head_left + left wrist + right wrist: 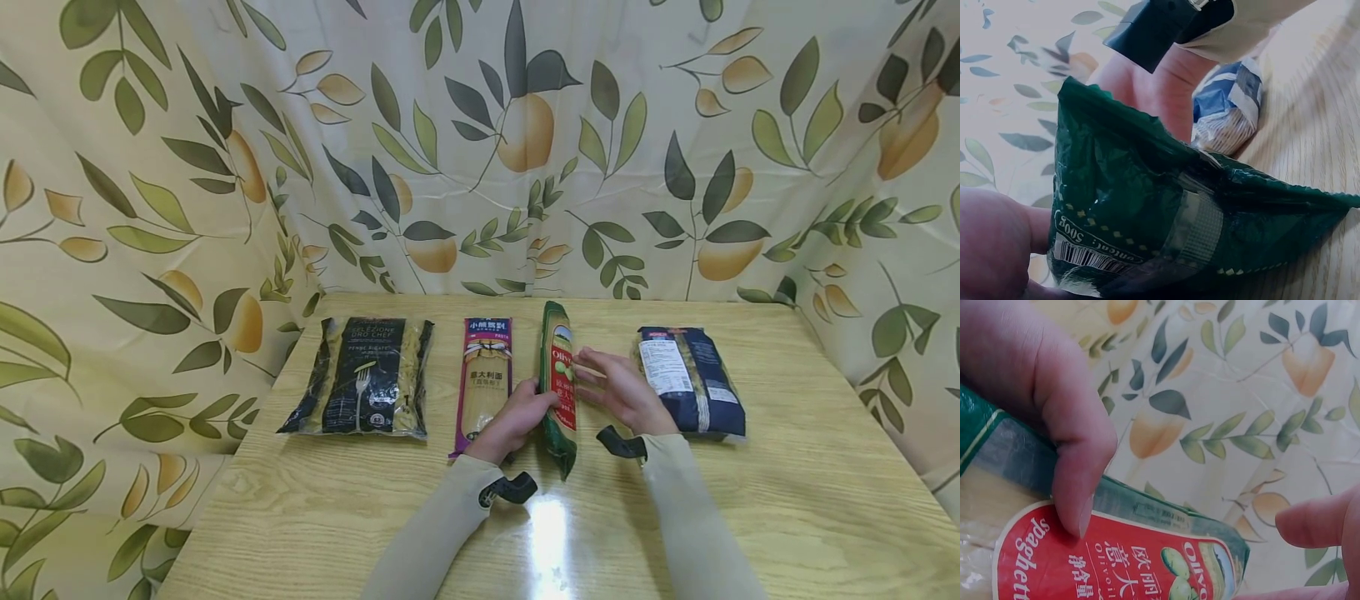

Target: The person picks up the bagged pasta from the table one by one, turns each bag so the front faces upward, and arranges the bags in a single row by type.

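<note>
My left hand [519, 422] grips a green-and-red spaghetti pack [562, 346], its thumb lying over the red label. The pack is tilted on its side edge; in the left wrist view its crimped green end and barcode [1091, 255] face the camera. My right hand [624, 390] is at the pack's right side, fingers extended and spread. In the right wrist view its thumb [1316, 522] stands apart from the pack; whether the other fingers touch it, I cannot tell. Just left of my left hand lies a purple-edged pasta pack [487, 367].
A black-labelled penne bag [367, 375] lies at the left of the wooden table [300, 517]. To the right of my right hand is a dark blue pasta bag [690, 379] with a white label. A leaf-and-fruit patterned curtain [480, 208] hangs behind the table and along its sides.
</note>
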A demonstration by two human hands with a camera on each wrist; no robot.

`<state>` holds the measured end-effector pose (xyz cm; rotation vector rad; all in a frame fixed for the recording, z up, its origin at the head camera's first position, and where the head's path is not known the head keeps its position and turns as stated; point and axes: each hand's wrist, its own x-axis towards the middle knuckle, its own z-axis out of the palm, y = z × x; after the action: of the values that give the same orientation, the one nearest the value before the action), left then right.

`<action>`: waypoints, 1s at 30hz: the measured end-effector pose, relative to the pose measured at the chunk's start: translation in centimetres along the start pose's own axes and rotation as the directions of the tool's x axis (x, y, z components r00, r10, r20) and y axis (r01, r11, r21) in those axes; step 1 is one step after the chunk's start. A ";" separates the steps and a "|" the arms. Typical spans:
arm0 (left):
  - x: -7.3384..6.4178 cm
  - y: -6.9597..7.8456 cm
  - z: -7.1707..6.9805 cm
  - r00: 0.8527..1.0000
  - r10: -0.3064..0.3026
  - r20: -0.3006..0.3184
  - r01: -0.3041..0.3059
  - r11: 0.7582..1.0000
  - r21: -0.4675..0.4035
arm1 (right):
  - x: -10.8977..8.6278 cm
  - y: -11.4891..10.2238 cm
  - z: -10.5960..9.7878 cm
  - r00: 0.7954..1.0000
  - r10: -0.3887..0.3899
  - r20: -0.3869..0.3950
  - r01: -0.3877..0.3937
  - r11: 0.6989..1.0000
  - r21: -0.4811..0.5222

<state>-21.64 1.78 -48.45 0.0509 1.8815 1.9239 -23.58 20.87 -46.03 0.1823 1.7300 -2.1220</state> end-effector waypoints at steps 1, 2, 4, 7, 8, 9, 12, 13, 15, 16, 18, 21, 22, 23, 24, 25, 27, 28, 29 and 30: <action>0.0 0.0 0.0 1.000 -0.001 -0.003 0.001 1.000 -0.003 | 0.0 0.0 0.0 1.000 0.003 0.004 -0.003 1.000 0.004; 0.0 0.0 0.0 1.000 0.000 -0.007 0.000 1.000 -0.002 | 0.0 0.0 0.0 1.000 0.006 0.007 -0.006 1.000 0.008; 0.0 0.1 0.0 1.000 -0.001 -0.013 0.001 1.000 -0.009 | 0.1 0.1 -0.1 1.000 0.015 0.012 -0.015 1.000 0.016; 0.1 0.1 0.0 1.000 0.002 -0.026 -0.003 1.000 -0.026 | 0.2 0.2 -0.2 0.999 0.032 0.014 -0.032 0.999 0.041; 0.1 0.1 0.0 1.000 0.004 -0.028 -0.004 1.000 -0.028 | 0.2 0.2 -0.2 0.999 0.038 0.012 -0.038 0.998 0.046; 0.1 0.1 0.0 1.000 0.003 -0.030 -0.005 0.999 -0.038 | 0.3 0.3 -0.3 0.999 0.043 0.013 -0.043 0.998 0.050; 0.0 0.2 0.0 1.000 0.002 -0.026 -0.003 0.999 -0.039 | 0.4 0.4 -0.3 0.998 0.063 0.018 -0.064 0.996 0.062; 0.0 0.2 0.0 1.000 0.003 -0.024 -0.004 0.999 -0.043 | 0.5 0.4 -0.3 0.997 0.069 0.020 -0.071 0.995 0.064; 0.0 0.2 0.0 1.000 0.003 -0.022 -0.004 0.999 -0.046 | 0.6 0.5 -0.3 0.997 0.077 0.031 -0.079 0.994 0.069; -0.1 0.3 0.0 1.000 0.001 -0.021 -0.002 0.999 -0.045 | 0.7 0.5 -0.3 0.996 0.081 0.033 -0.083 0.994 0.073; -0.1 0.2 0.1 1.000 0.001 -0.026 -0.003 0.998 -0.066 | 0.8 0.6 -0.3 0.996 0.085 0.037 -0.088 0.993 0.078; 0.0 0.2 0.0 1.000 0.001 -0.030 -0.004 0.995 -0.103 | 0.9 0.7 -0.3 0.994 0.089 0.066 -0.094 0.993 0.075; 0.1 0.1 0.0 1.000 0.001 -0.032 -0.004 0.993 -0.120 | 1.0 0.8 -0.3 0.992 0.089 0.085 -0.095 0.993 0.067; 0.2 0.1 0.0 1.000 0.002 -0.031 -0.006 0.991 -0.137 | 1.1 0.8 -0.3 0.991 0.090 0.103 -0.097 0.993 0.061; 0.3 0.0 0.0 1.000 0.002 -0.029 -0.006 0.989 -0.150 | 1.1 0.9 -0.3 0.988 0.088 0.125 -0.094 0.994 0.049; 0.3 0.0 0.0 1.000 0.002 -0.025 -0.006 0.987 -0.158 | 1.2 0.9 -0.3 0.986 0.085 0.141 -0.091 0.995 0.035; 0.4 0.0 0.0 1.000 0.006 -0.023 -0.010 0.982 -0.189 | 1.3 1.1 -0.4 0.984 0.085 0.159 -0.089 0.996 0.021; 0.4 0.1 0.0 1.000 0.009 -0.020 -0.013 0.979 -0.201 | 1.3 1.2 -0.5 0.983 0.082 0.164 -0.086 0.996 0.018; 0.4 0.1 0.0 1.000 0.012 -0.019 -0.016 0.977 -0.211 | 1.3 1.3 -0.5 0.983 0.080 0.165 -0.085 0.996 0.020; 0.4 0.1 0.0 1.000 0.018 -0.020 -0.022 0.975 -0.220 | 1.4 1.5 -0.6 0.983 0.078 0.166 -0.083 0.996 0.019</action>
<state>-22.06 1.88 -48.42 -0.0165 1.6723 2.1414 -24.35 20.88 -47.96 0.0798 1.5753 -2.0405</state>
